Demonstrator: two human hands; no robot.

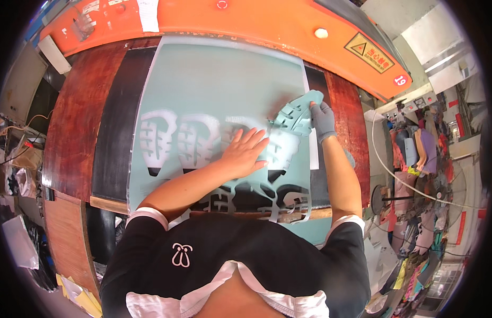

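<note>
A thin pale green sheet (219,74) lies over the table, with a row of shoe-upper-shaped cut-outs (157,139) across it. My bare left hand (244,152) rests on the sheet with its fingers spread, partly covering the third cut-out from the left. In my right hand (322,119), which wears a grey glove, a slotted green shoe-upper piece (295,115) is pinched by its right edge. That piece is raised above the sheet's right side, over the upper end of the rightmost cut-out. Nearer my body, thin strips of sheet frame more cut openings (246,199).
An orange machine beam (230,21) with a yellow warning label spans the far side. Red-brown boards (79,127) and black strips (121,122) flank the sheet. On the right are a white cable (400,183) and racks of coloured pieces (415,148). A wooden panel (71,233) stands at near left.
</note>
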